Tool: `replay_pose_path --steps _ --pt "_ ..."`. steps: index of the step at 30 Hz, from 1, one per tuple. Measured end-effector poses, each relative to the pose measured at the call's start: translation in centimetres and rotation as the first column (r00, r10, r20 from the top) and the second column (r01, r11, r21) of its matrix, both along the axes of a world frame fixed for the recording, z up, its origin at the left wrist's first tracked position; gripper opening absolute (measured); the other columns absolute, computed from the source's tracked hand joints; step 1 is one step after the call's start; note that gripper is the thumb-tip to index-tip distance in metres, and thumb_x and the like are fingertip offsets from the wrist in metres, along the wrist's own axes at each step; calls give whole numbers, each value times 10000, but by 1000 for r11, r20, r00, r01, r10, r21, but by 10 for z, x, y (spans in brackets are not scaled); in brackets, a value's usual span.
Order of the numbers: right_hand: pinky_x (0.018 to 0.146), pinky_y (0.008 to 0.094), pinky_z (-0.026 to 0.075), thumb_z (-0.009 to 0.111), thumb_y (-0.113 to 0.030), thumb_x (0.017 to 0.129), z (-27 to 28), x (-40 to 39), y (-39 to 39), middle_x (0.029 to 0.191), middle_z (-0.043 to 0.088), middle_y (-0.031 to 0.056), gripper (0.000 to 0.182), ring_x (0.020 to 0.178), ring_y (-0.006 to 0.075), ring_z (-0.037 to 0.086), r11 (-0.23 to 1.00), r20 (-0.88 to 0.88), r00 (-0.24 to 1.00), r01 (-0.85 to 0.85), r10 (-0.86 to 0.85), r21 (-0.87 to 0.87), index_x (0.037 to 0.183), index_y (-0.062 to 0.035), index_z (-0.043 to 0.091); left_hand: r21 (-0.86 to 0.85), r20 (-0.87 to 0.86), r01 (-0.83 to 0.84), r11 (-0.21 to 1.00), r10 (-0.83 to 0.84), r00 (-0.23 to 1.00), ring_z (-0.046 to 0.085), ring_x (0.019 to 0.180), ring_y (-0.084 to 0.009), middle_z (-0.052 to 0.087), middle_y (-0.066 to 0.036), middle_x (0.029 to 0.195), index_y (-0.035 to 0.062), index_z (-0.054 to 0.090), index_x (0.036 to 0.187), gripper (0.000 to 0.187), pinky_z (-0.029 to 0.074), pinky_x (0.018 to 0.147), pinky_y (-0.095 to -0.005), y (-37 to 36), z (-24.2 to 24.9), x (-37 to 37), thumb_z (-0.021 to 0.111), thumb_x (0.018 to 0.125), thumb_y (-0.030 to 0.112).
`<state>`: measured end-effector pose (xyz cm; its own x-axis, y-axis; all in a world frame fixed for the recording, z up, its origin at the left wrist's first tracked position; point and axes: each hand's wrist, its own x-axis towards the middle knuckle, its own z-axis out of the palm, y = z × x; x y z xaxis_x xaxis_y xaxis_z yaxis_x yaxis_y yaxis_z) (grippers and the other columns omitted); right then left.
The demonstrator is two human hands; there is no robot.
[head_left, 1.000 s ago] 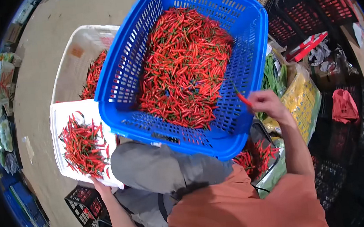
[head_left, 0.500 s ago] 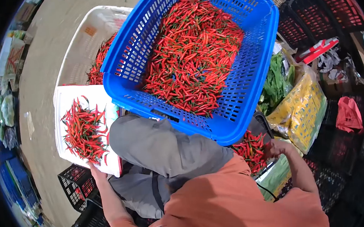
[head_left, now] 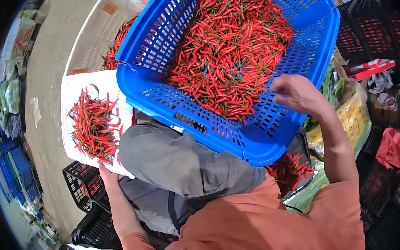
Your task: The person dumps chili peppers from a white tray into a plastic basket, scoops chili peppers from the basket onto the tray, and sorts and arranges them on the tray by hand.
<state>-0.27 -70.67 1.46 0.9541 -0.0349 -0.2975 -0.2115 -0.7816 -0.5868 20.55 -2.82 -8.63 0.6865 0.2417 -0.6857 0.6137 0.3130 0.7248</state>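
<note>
My left hand [head_left: 109, 175] is at the near edge of a white tray [head_left: 68, 89], gripping it, with the fingers partly hidden. Red chili peppers [head_left: 93, 127] with green stems lie in a loose pile on that tray. My right hand [head_left: 297, 92] hovers over the right side of a blue plastic basket [head_left: 318, 38]. Its fingers are bent and a little apart, and I see nothing between them. A large heap of red chilies [head_left: 236, 45] fills the middle of the basket. Beside my right hip sits a smaller chili pile [head_left: 289, 169].
A white basket [head_left: 91, 46] with more chilies stands behind the tray. Black crates [head_left: 367, 29] are stacked at the right, near a yellow-printed bag [head_left: 352, 121] and a pink plastic bag [head_left: 391, 148]. Another black crate [head_left: 79, 185] is below the tray.
My right hand has moved up from the chili pile by my hip to above the blue basket. My left hand stays at the tray edge. The view has shifted slightly.
</note>
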Motion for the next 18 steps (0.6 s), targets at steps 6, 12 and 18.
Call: replay_pose_path --steps 6,12,18 --pt "593 363 512 549 -214 785 -97 98 -27 703 646 109 232 610 212 623 924 -184 980 1 75 383 772 -5 649 54 -14 -74 996 75 997 401 1351 -367 399 -128 1488 89 318 1485 569 345 1117 -540 -2 -4 4 256 1050 451" --pt "694 391 564 632 -213 791 -282 147 -8 897 731 81 164 813 264 698 592 -321 811 -579 489 -560 842 -123 760 45 14 -66 997 65 998 437 1324 -349 454 -117 1447 67 364 1455 531 356 1112 -527 -6 3 0 288 1058 411" --pt "753 355 531 692 -182 728 -379 115 76 832 721 135 168 786 279 691 679 -221 678 729 -701 84 839 -65 738 33 -33 -70 997 71 997 460 1308 -343 475 -110 1435 77 396 1442 533 384 1088 -533 15 -6 4 336 1047 430"
